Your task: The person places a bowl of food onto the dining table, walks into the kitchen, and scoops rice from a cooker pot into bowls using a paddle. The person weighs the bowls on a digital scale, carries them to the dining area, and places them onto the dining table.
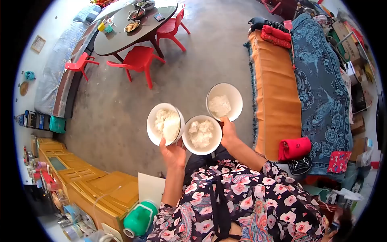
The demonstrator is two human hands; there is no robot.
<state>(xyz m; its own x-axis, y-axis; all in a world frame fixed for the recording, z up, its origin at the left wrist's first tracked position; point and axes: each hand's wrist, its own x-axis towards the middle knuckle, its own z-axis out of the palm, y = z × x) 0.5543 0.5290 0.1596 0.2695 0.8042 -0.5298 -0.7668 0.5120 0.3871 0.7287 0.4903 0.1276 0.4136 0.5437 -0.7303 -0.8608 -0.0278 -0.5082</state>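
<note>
Three white bowls of cooked rice are held out in front of my body. My left hand (174, 155) grips the left bowl (152, 132) from below, its thumb at the near rim. A smooth bright white patch lies on the rice in it; I cannot tell what it is. My right hand (229, 135) holds the right bowl (236, 97) by its near edge. Between them, the middle bowl (201, 150) sits close against both hands, touching or nearly touching the left bowl. Fingers under the bowls are hidden, so which hand bears the middle one is unclear.
Ahead on the left stands a round table (117, 42) with dishes (132, 26) and a phone (159, 17). Red chairs (139, 62) surround it. A bed (276, 92) runs along the right. Yellow cabinets (96, 189) and a green thermos (139, 218) are at near left.
</note>
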